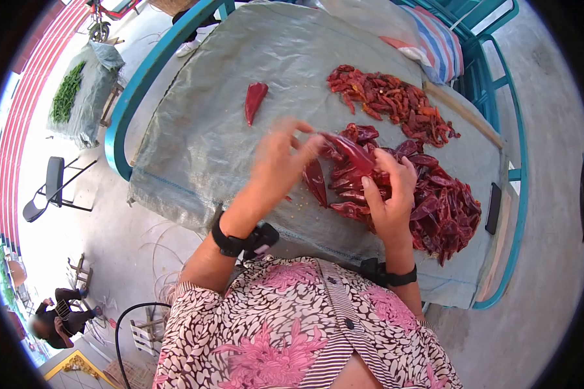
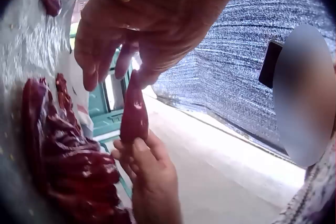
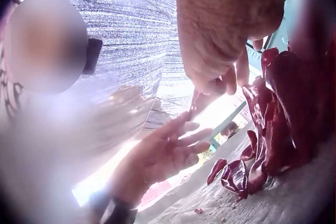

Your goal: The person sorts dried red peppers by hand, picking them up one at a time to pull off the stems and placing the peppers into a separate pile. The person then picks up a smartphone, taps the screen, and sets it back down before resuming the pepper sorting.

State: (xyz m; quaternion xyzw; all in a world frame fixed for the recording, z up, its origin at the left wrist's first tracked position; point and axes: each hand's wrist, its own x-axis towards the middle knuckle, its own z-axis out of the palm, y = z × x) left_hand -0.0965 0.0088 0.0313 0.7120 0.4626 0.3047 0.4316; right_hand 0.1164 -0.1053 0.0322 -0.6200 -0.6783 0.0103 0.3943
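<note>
A long, glossy dark-red chili pepper (image 1: 352,152) is stretched between the two hands above the work surface. My right hand (image 1: 394,194) grips its broad end between thumb and fingers. At the narrow tip, my left hand (image 1: 282,162) pinches with thumb and finger, its other fingers spread; it is blurred in the head view. In the left wrist view the pepper (image 2: 135,113) stands nearly upright between both hands. Below them lies a heap of wrinkled dark-red peppers (image 1: 444,214). One loose pepper (image 1: 255,102) sits apart on the far left of the sheet.
A second pile of smaller, orange-red peppers (image 1: 396,104) lies at the back right. Grey plastic sheeting (image 1: 201,123) covers the surface, bordered by a teal metal frame (image 1: 118,129). A black phone-like object (image 1: 493,209) rests at the right edge. A striped bag (image 1: 435,45) stands behind.
</note>
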